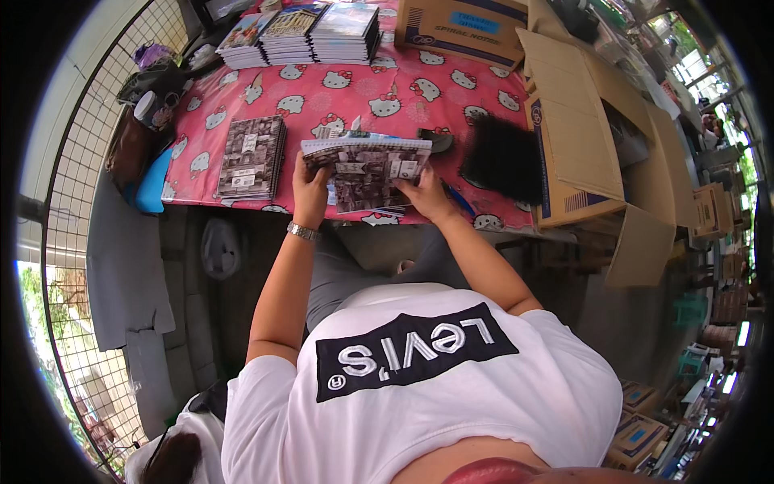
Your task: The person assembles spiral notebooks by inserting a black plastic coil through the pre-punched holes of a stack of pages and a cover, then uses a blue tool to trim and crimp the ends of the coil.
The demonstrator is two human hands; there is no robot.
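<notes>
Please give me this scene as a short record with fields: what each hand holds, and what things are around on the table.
left hand: left hand grips the left edge of the spiral notebooks
right hand: right hand holds the same notebooks at the lower right
surface: table with pink patterned cloth
left of hands: grey notebook stack, lying flat
far edge: three notebook piles
right side: open cardboard box; black fuzzy object, kind unclear
</notes>
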